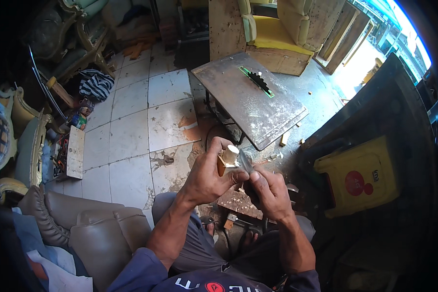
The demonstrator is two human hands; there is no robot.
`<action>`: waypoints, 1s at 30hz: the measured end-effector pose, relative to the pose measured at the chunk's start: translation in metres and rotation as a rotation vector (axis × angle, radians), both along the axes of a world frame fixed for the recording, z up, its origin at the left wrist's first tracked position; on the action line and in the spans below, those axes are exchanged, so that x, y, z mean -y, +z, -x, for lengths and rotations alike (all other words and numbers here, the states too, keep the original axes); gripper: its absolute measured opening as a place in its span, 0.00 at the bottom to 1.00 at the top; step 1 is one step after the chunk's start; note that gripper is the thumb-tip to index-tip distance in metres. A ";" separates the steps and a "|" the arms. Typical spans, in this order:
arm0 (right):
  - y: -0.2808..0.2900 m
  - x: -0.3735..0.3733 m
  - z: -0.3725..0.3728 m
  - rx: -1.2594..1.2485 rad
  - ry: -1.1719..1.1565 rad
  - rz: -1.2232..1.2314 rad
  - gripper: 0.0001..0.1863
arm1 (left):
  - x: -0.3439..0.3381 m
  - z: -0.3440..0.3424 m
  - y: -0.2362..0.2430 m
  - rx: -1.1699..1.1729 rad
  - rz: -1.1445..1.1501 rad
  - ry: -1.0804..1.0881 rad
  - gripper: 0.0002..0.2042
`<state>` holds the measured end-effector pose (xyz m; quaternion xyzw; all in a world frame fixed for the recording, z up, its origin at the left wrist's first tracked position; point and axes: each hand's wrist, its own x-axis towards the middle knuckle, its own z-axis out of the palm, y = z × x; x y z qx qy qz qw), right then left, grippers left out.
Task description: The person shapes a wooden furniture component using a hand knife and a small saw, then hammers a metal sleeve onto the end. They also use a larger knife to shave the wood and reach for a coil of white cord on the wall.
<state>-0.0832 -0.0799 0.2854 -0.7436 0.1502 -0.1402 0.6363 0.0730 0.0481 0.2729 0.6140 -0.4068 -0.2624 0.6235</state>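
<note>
My left hand (pixel 204 176) is closed around a wooden piece (pixel 231 153) with a pale, rounded end pointing up and a brown side below it. Closed too, my right hand (pixel 273 193) grips a bladed hand tool, which looks like a knife (pixel 246 160); its grey blade lies against or very near the pale wood. The left thumb reaches across towards the blade. Most of the tool's handle is hidden in my fingers. Beneath both hands, between my legs, a wooden board (pixel 239 204) is scattered with shavings.
A saw table (pixel 277 114) with a toothed circular blade (pixel 259 83) stands ahead. To the right is a yellow plastic container (pixel 365 177) beside a dark panel. Left are a toolbox (pixel 75 153), carved chair frames (pixel 31 141) and a brown cushioned seat (pixel 102 233). A yellow armchair (pixel 275 36) stands behind.
</note>
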 end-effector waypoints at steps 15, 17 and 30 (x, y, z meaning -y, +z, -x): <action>0.010 0.015 0.004 -0.048 0.177 0.258 0.14 | -0.004 0.004 0.005 0.037 -0.066 -0.216 0.32; 0.011 0.016 0.005 -0.051 0.179 0.296 0.13 | -0.004 0.002 0.004 0.159 -0.078 -0.201 0.29; -0.005 -0.017 -0.002 0.117 -0.069 0.173 0.09 | -0.006 0.010 0.009 0.141 0.040 -0.053 0.23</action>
